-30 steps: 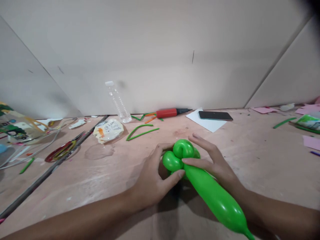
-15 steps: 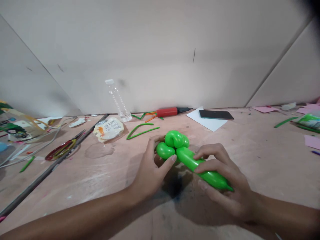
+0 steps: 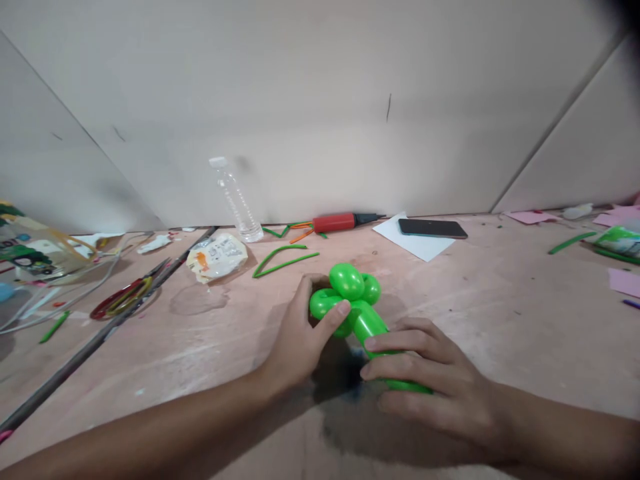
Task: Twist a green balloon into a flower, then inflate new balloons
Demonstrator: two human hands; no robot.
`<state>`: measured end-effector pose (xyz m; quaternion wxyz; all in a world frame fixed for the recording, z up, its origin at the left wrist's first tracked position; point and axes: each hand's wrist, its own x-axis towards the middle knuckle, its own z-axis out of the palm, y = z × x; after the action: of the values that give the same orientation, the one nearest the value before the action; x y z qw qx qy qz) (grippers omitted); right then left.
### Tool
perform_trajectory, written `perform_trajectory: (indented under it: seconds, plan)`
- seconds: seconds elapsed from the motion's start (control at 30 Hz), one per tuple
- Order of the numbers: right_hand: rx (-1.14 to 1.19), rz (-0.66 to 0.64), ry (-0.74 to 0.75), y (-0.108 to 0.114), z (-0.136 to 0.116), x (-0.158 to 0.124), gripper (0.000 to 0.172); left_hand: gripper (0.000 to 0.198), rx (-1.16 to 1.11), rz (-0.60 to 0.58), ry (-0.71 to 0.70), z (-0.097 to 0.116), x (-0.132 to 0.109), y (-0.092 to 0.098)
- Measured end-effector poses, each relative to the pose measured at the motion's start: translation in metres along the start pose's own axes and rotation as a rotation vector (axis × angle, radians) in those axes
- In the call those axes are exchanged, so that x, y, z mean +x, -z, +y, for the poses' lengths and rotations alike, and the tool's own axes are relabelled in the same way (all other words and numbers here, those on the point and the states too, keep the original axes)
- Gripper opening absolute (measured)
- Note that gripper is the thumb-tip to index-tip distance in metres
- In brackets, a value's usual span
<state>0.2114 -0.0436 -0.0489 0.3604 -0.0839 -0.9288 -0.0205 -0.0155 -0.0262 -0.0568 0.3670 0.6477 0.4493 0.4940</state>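
Note:
A green twisted balloon (image 3: 370, 323) is held between both hands, above the pinkish tabletop (image 3: 220, 360). Round its bunched loops at the left end, my left hand (image 3: 305, 327) is closed, the thumb pressed near the twist. My right hand (image 3: 435, 373) wraps over the long straight part, which slants down to the right. Its fingers cover much of that part, and the pointed tip is only partly visible. Some of the left fingers are hidden behind the loops.
By the wall stand a clear plastic bottle (image 3: 235, 200), a red pump (image 3: 334, 222) and a phone (image 3: 433, 229) on white paper (image 3: 425, 248). Uninflated green balloons (image 3: 287, 263) lie nearer. Scissors (image 3: 125, 293) and a crumpled wrapper (image 3: 217, 259) are at left; pink paper (image 3: 625, 283) is at right.
The balloon's loops have turned in my left hand, and the straight part points more steeply toward me. My right hand has shifted left and slightly down along it, covering more of it.

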Motion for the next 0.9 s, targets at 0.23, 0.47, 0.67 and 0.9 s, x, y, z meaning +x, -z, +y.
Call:
perform_trajectory:
  seconds: [0.23,0.47,0.67,0.9]
  plan:
    - [0.254,0.072,-0.194,0.003,0.007,-0.001,0.054,0.029,0.099,-0.065,0.074,0.0,0.001,0.0]
    - [0.327,0.092,-0.213,0.001,0.01,-0.004,0.061,0.033,0.085,-0.059,0.007,-0.002,-0.002,0.0]
    - [0.317,0.099,-0.197,0.001,0.011,-0.005,0.06,0.034,0.017,-0.104,0.025,0.0,-0.003,0.0]
    - [0.315,0.062,-0.177,0.0,0.01,-0.004,0.056,0.04,-0.165,-0.127,0.064,0.002,0.0,0.0]
